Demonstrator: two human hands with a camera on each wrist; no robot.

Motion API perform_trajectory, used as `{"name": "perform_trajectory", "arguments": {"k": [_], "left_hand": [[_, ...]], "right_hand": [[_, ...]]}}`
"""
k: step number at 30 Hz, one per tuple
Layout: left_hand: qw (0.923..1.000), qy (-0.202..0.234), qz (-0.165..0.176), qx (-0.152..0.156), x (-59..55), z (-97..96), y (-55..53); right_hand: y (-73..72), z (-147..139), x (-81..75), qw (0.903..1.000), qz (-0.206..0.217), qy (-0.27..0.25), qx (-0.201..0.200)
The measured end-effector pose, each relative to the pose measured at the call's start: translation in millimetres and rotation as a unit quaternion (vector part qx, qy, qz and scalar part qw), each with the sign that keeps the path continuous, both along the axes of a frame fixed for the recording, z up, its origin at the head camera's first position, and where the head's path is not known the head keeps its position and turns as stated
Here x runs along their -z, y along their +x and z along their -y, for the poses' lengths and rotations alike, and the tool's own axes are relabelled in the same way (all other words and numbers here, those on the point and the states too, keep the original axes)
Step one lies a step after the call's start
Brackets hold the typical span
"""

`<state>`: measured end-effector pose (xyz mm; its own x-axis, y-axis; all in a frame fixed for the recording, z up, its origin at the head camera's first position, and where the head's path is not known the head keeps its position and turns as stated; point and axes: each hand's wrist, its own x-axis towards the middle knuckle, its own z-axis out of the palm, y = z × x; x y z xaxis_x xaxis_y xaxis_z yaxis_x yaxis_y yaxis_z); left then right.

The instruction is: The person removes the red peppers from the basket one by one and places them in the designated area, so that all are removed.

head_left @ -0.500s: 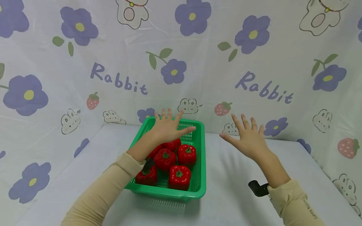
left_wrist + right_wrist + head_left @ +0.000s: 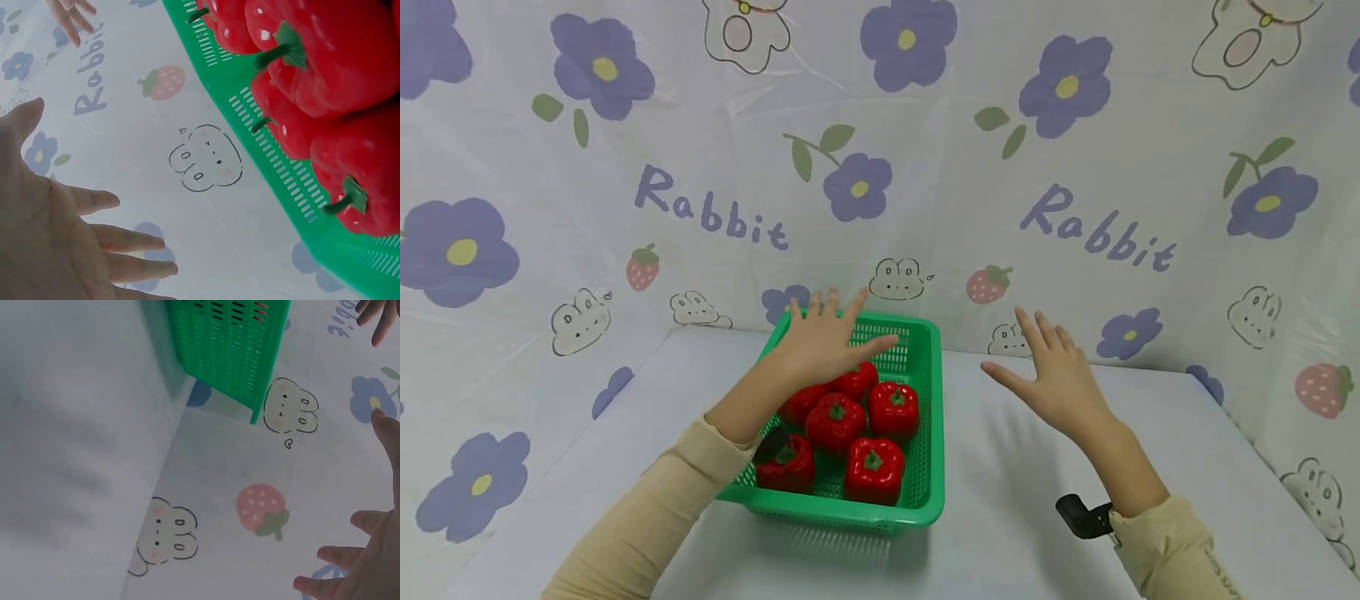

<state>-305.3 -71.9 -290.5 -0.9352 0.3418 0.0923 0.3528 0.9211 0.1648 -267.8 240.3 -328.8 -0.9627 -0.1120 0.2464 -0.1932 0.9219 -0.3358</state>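
A green plastic basket point(image 2: 937, 433) stands on the white table and holds several red bell peppers point(image 2: 875, 471) with green stems. Over the basket's far left part hovers my left hand point(image 2: 816, 346), its fingers spread and nothing in its grasp. In the left wrist view that hand point(image 2: 56, 231) is apart from the peppers point(image 2: 337, 56). To the right of the basket, my right hand point(image 2: 1063, 379) hangs above the table with straight, spread fingers, also holding nothing. The right wrist view has its fingers point(image 2: 337, 556) away from the basket's side point(image 2: 225, 356). My left hand and forearm cover part of the basket's left side.
A white cloth printed with flowers, rabbits and strawberries point(image 2: 987, 285) hangs behind and beside the table point(image 2: 1000, 533). A black wrist camera mount point(image 2: 1082, 517) sticks out from the right wrist, and another dark mount point(image 2: 771, 446) shows at the left wrist.
My left hand has shifted a little to the left over the basket. The right hand has turned slightly, its fingers closer together. The basket and peppers have stayed in place.
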Motion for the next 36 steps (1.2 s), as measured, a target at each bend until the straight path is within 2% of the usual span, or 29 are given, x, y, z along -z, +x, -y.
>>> {"name": "perform_trajectory", "arguments": {"k": [12,21,28,36], "left_hand": [[0.9987,0.048,0.014,-0.010,-0.3,29.7,13.1],[0.9951,0.088,0.039,-0.021,0.9,61.5,24.0],[0.9919,0.112,0.055,-0.026,8.1,86.7,25.6],[0.9856,0.141,0.090,-0.026,13.5,113.5,26.9]], "right_hand": [[7.3,3,16.2,0.9965,0.011,-0.081,-0.013],[7.9,5,26.4,0.9937,0.027,-0.109,-0.012],[9.2,5,31.7,0.9921,0.036,-0.120,-0.009],[10.9,7,37.4,0.9904,0.045,-0.131,-0.005]]}}
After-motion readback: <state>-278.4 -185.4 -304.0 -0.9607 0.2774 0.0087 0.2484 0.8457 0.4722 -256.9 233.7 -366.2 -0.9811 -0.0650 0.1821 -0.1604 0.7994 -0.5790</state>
